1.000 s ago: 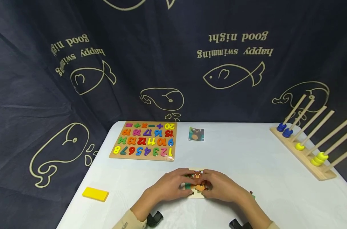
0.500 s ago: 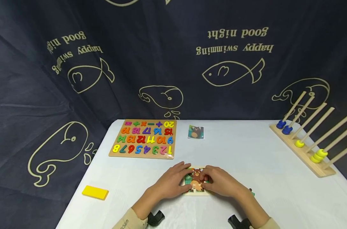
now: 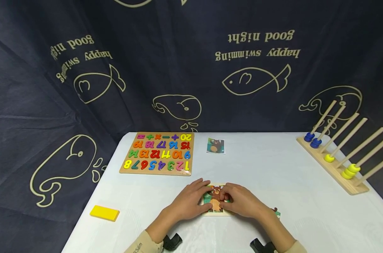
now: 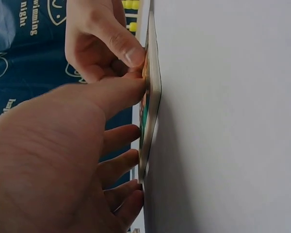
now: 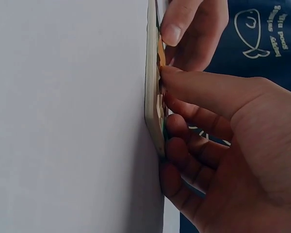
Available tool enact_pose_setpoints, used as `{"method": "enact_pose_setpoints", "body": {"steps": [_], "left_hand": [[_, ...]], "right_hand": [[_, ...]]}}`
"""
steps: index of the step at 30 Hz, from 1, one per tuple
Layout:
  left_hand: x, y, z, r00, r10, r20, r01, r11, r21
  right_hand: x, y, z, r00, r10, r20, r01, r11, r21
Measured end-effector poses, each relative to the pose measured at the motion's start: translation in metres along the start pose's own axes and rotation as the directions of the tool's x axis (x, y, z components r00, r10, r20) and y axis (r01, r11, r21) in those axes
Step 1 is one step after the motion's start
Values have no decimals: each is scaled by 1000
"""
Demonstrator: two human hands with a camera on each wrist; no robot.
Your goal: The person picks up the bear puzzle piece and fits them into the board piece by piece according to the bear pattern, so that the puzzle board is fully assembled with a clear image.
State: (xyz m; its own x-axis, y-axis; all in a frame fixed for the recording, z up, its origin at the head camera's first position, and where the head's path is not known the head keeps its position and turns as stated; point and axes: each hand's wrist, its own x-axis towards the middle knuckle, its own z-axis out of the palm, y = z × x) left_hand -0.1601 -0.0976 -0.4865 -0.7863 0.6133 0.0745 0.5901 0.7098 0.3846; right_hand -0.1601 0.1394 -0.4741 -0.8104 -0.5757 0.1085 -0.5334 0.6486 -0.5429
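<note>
A small wooden jigsaw puzzle (image 3: 215,203) with a brown bear picture lies in a pale tray frame (image 3: 215,214) between the hands in the head view. My left hand (image 3: 191,200) spans its left side, thumb by the bear's belly, index fingertip near the head, fingers extended. My right hand (image 3: 242,200) has curled fingers; its thumb and index finger pinch a puzzle piece (image 5: 160,103) at the picture's right side. That piece sits slightly raised from the tray in the right wrist view. The left thumb (image 4: 123,92) presses on the picture's near edge.
Another puzzle piece (image 3: 276,213) lies beyond the right forearm. A bear picture card (image 3: 215,146) lies farther back. At back left is a number board (image 3: 156,170), with a yellow block (image 3: 104,213) nearer. A peg abacus (image 3: 333,165) stands at the right edge.
The left hand has spread and drawn back slightly from the picture, showing more of the bear. The right fingers have shifted at the right side, and a gap near the belly has narrowed.
</note>
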Motion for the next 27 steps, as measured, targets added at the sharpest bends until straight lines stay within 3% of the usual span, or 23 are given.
{"method": "enact_pose_setpoints", "body": {"steps": [13,20,27], "left_hand": [[0,0,1,1000,7,-6,-7,1000,8],[0,1,-1,1000,-6,14,5,999,39],[1,0,1,1000,-6,3,6,1000,14]], "right_hand": [[0,5,0,1000,-14,16,13,999,38],[1,5,2,1000,-24,-2,24,999,36],[0,5,-1,1000,-8,16,8,1000,11]]}}
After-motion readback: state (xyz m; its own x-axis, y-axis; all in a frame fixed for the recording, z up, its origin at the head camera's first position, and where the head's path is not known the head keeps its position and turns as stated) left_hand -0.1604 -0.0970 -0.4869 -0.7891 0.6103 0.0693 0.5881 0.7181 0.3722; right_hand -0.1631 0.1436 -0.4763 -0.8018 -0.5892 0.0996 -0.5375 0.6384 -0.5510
